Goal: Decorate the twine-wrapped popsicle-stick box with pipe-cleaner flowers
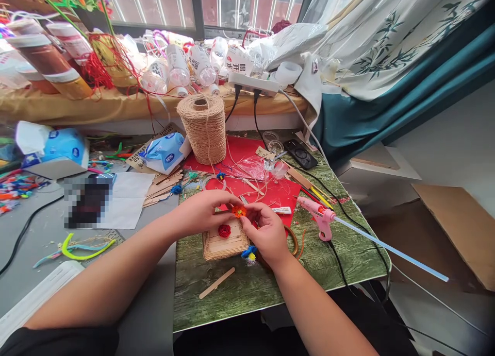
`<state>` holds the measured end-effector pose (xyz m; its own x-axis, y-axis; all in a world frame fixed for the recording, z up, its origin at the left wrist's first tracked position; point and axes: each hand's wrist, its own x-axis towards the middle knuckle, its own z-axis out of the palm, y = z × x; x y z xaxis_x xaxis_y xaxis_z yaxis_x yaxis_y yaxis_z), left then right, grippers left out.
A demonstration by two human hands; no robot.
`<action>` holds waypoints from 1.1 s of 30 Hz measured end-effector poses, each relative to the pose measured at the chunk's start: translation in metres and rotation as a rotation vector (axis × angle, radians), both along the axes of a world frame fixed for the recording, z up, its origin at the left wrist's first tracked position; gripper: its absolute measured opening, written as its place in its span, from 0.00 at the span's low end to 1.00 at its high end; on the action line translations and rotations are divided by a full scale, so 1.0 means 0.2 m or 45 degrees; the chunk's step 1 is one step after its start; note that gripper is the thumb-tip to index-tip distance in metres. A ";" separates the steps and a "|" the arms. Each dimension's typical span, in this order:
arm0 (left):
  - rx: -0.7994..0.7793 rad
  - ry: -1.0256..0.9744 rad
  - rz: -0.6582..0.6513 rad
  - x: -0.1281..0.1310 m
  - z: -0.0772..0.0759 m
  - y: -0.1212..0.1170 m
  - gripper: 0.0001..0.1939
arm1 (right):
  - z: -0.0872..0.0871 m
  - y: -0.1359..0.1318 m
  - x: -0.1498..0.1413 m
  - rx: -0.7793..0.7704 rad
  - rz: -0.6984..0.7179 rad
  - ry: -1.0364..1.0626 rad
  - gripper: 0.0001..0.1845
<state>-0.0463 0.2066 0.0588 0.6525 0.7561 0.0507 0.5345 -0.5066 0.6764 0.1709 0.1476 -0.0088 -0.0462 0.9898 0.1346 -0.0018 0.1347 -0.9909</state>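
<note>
The work in hand looks partly done, as far as one can judge: a small twine-wrapped stick frame [225, 241] lies flat on the green surface [240, 289] just below the hands, and a red rosette [224, 230] already sits on its upper left part, apparently fixed, though the bond itself cannot be seen. A second, orange flower [238, 210] is not yet on the frame; it is pinched between the fingertips of both hands just above the frame's top edge. A little blue and yellow piece [249, 253] lies beside the frame's lower right corner, under the right wrist, so more decorations seem left to place. The pink glue gun [322, 218] rests on the surface to the right, apart from the hands, its long clear glue stick jutting out past the surface edge. The left hand [204, 212] reaches in from the left with the forearm stretched across the grey desk, its fingers curled closed around the orange flower from the left side. The right hand [266, 232] comes from below, wrist bent, back of the hand up, thumb and forefinger gripping the same flower from the right. A loose wooden stick [216, 283] lies near the front of the surface, and a spool of twine [202, 128] stands upright behind the red sheet.
</note>
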 end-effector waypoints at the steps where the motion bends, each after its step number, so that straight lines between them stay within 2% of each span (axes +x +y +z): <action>1: 0.003 -0.004 -0.004 0.00 0.00 0.00 0.15 | 0.00 0.00 0.00 0.001 -0.002 -0.002 0.12; 11: 0.028 -0.027 -0.022 -0.01 -0.01 0.01 0.14 | -0.02 0.00 -0.01 -0.003 -0.002 0.006 0.12; 17: 0.027 -0.013 0.014 0.00 -0.02 0.01 0.14 | -0.01 0.00 -0.02 -0.064 0.006 0.040 0.18; 22: 0.003 -0.022 0.026 0.00 -0.01 0.01 0.13 | -0.01 0.01 -0.03 -0.058 -0.007 0.001 0.16; 26: -0.021 -0.022 0.037 0.00 -0.01 0.01 0.13 | -0.01 0.01 -0.03 -0.025 -0.001 -0.050 0.18; 33: -0.074 -0.031 0.035 0.00 0.00 0.02 0.13 | 0.00 0.01 -0.03 -0.074 0.030 0.003 0.18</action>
<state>-0.0465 0.2100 0.0586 0.6303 0.7761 0.0221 0.5308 -0.4515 0.7173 0.1641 0.1488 -0.0097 -0.0694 0.9946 0.0770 -0.0065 0.0767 -0.9970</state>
